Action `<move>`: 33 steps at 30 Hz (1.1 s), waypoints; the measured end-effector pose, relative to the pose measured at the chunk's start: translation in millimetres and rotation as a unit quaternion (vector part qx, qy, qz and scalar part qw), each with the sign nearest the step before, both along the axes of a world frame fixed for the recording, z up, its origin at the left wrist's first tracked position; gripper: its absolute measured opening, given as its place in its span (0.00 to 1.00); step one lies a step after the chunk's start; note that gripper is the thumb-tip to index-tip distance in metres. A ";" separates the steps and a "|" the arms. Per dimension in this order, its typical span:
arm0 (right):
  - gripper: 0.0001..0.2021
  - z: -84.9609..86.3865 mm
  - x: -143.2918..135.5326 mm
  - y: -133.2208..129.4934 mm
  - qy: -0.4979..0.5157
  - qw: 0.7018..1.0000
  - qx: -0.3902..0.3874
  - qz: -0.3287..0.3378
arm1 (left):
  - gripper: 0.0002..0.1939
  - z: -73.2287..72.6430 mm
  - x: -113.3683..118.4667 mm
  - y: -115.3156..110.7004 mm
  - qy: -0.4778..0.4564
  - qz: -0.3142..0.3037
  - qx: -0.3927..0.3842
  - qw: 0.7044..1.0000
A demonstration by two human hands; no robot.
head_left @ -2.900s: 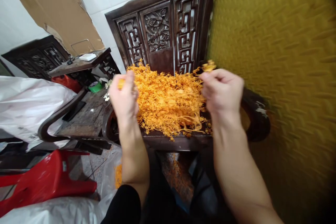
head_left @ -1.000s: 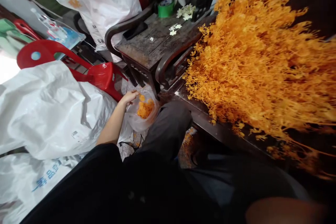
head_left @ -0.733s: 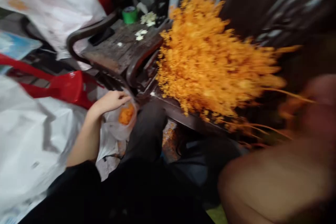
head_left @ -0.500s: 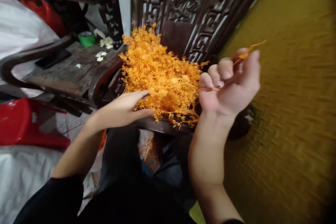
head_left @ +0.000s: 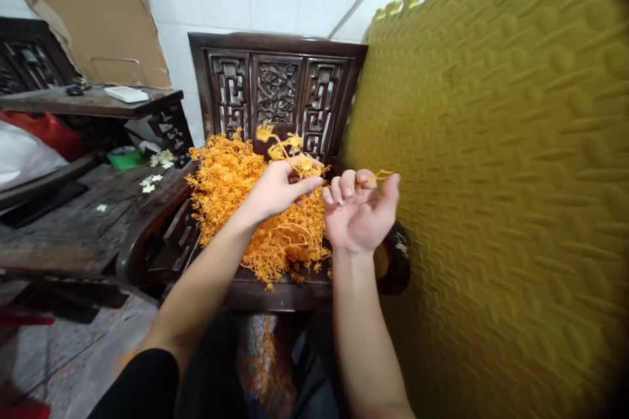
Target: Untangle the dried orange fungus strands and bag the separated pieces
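Observation:
A big heap of orange flower sprigs (head_left: 230, 177) lies on the seat of a dark carved wooden chair (head_left: 278, 95). My left hand (head_left: 278, 190) is above the heap, palm inward, its thumb and fingers closed around a small orange flower sprig (head_left: 280, 144) whose blossoms stick up above the knuckles. Just to the right, my right hand (head_left: 358, 213) is turned palm up with its fingers curled. A thin orange stem (head_left: 384, 175) shows between its index finger and thumb. The fingertips of the two hands are close together.
On my left, a wooden bench seat (head_left: 98, 209) holds green tape (head_left: 125, 156) and pale flowers (head_left: 151, 183). A white box (head_left: 126, 93) rests on the side table (head_left: 59, 103). The yellow foam mat (head_left: 481, 163) stands upright close on my right.
My left hand has moved from the heap's front edge up to beside my right hand and now has a sprig. My right hand still has the thin stem. The view has shifted.

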State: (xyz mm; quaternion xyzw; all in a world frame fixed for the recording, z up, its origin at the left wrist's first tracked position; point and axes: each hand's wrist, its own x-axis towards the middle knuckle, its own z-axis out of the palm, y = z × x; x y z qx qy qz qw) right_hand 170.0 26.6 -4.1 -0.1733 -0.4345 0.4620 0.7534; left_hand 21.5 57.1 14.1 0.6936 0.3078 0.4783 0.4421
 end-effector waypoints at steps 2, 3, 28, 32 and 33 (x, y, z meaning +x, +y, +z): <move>0.33 -1.0 8.5 -0.6 -0.040 0.999 0.009 0.024 | 0.23 -0.5 0.2 5.2 -0.042 0.031 -0.023 0.998; 0.35 -1.9 13.1 -0.9 -0.059 0.997 0.018 0.043 | 0.26 -1.1 -0.3 6.8 -0.058 0.039 -0.028 0.997; 0.21 -12.0 3.0 -8.1 -0.175 0.971 -0.071 0.149 | 0.19 14.3 -43.8 -12.4 0.191 -0.096 0.047 0.976; 0.17 -12.1 4.9 -6.5 -0.146 0.974 -0.087 0.149 | 0.16 11.1 -39.2 -14.2 0.134 -0.047 0.045 0.989; 0.16 -12.5 4.8 -5.7 -0.144 0.975 -0.091 0.144 | 0.14 10.3 -36.2 -14.7 0.134 -0.026 0.067 0.988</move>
